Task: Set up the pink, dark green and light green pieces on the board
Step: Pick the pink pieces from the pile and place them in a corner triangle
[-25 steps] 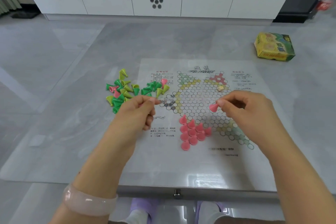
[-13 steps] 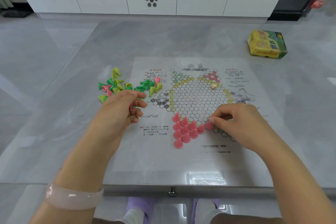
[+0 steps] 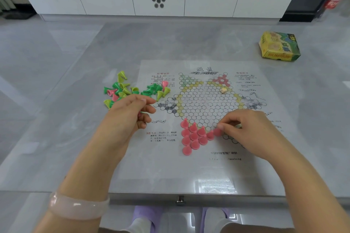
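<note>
Right hand (image 3: 251, 132): fingertips pinch a pink piece (image 3: 217, 131) set on the board (image 3: 208, 104); pink cluster (image 3: 194, 137) just beside those fingertips, in the board's near point; left hand (image 3: 128, 113): fingers curled, small pieces seemingly inside; loose green and light green pile (image 3: 132, 90) just beyond its fingertips.

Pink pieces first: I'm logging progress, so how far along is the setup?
Done: a cluster of pink pieces stands on the board's near corner. In hand: the right hand pinches one more pink piece onto that corner; the left hand holds something I cannot make out. Left: the green pieces and stray pink ones lie in the pile.
</note>
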The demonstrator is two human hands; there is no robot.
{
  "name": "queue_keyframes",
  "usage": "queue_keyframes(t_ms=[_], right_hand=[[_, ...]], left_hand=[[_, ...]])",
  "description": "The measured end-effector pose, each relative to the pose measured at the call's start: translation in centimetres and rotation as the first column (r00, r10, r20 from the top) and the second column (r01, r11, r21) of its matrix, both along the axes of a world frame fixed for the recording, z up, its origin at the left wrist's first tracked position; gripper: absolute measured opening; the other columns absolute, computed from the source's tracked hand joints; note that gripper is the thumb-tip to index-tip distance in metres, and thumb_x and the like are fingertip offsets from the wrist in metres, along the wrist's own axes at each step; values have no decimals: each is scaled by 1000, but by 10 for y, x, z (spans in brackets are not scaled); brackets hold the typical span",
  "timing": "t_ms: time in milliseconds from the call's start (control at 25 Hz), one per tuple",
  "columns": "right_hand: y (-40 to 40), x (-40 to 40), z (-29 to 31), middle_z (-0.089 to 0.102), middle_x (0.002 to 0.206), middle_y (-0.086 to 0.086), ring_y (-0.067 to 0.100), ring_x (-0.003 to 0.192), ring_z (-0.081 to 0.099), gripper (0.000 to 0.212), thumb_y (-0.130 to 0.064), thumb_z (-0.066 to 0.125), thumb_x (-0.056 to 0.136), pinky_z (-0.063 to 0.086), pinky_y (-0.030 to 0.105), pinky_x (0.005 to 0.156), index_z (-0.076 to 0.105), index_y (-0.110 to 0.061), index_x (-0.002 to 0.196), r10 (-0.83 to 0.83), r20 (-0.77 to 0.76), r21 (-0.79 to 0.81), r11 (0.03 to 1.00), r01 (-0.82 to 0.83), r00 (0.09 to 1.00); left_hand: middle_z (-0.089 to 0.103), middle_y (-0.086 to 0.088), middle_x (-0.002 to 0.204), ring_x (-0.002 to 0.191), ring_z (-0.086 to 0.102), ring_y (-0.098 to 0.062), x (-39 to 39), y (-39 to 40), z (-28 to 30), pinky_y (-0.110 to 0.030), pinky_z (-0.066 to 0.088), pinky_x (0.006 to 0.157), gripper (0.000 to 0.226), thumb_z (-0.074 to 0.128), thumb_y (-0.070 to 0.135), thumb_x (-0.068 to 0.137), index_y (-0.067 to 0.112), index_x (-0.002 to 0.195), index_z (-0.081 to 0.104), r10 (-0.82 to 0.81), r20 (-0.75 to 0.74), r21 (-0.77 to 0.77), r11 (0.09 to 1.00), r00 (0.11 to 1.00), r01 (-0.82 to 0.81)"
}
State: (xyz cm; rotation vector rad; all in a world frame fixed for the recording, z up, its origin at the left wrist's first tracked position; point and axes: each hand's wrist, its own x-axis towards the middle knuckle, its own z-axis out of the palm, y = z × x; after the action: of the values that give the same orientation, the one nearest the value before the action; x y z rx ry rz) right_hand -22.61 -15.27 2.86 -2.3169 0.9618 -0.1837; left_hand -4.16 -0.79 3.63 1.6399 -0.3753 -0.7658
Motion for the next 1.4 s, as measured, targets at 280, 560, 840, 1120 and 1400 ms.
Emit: queue_keyframes(t_ms=[280, 560, 840, 1120, 1400], right_hand=[[-2, 5, 4, 65, 71, -22, -8, 72, 56, 15, -31, 54, 89, 38, 5, 56, 61, -35, 77, 28, 46, 32, 999, -30, 999], [-4, 18, 9, 62, 70, -12, 1, 66, 53, 17, -32, 51, 90, 36, 6, 56, 62, -29, 78, -20, 207, -47, 998, 30, 978], [-7, 16, 10, 69, 83, -4, 11, 80, 60, 22, -30, 50, 90, 37, 6, 61, 68, -19, 87, -67, 277, 3, 998, 68, 959], [-5, 18, 13, 67, 82, -8, 5, 75, 57, 21, -27, 50, 91, 37, 4, 61, 69, -17, 88, -59, 266, 32, 998, 52, 962], [-2, 20, 13, 64, 78, -9, 4, 70, 54, 21, -27, 50, 91, 36, 2, 60, 69, -18, 89, -58, 255, 42, 998, 48, 965]], left_hand=[[47, 3, 50, 49, 42, -14, 3, 7, -4, -22, 34, 48, 30, 36, -2, 86, 12, 69, 57, 16, 78, 65, 998, 997, -21], [47, -4, 57, 47, 42, -17, 31, 24, -14, -27, 34, 55, 25, 42, 9, 88, 20, 76, 61, -125, 498, 430, 895, 858, -119], [56, -9, 111, 106, 53, -31, 114, 4, -7, -37, 40, 88, 28, 47, 31, 90, 22, 115, 55, -577, 619, 759, 614, 533, -216], [61, -10, 113, 104, 54, -29, 132, -14, -13, -31, 39, 77, 25, 46, 31, 91, 16, 109, 53, -671, 541, 838, 483, 506, -255], [62, -13, 98, 91, 53, -30, 125, -9, -2, -29, 37, 70, 18, 58, 21, 86, 8, 99, 56, -434, 636, 676, 711, 638, -191]])
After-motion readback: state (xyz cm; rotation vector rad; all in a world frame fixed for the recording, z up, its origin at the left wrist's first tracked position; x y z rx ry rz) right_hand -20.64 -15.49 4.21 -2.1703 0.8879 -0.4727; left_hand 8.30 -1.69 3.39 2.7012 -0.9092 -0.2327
